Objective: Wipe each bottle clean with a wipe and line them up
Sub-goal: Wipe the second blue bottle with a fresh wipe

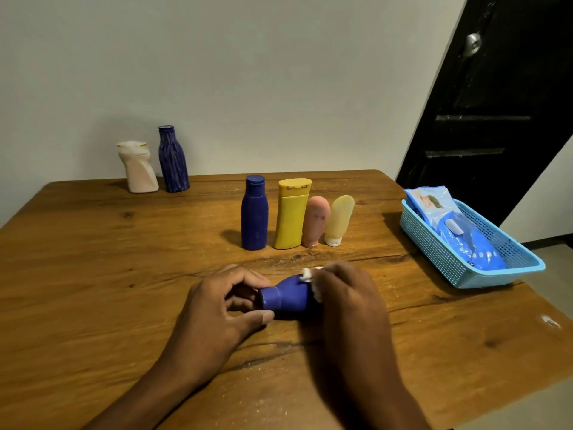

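A small blue bottle (286, 297) lies on its side near the front middle of the wooden desk (93, 274), held between both hands. The left hand (217, 308) grips its cap end, thumb and fingers (245, 279) curled around it. The right hand (347, 302) covers the body and presses a white wipe (310, 276) against it; its fingers seem curled over the wipe, though mostly hidden. Behind stand four bottles in a row, just beside one another: dark blue bottle (254, 212), yellow bottle (291, 212), pink tube (315, 221), pale yellow tube (339, 220). Far left stand a cream bottle (138, 167) and a striped blue bottle (173, 159). At the right, a blue basket (440, 259) holds wipe packs (465, 240).
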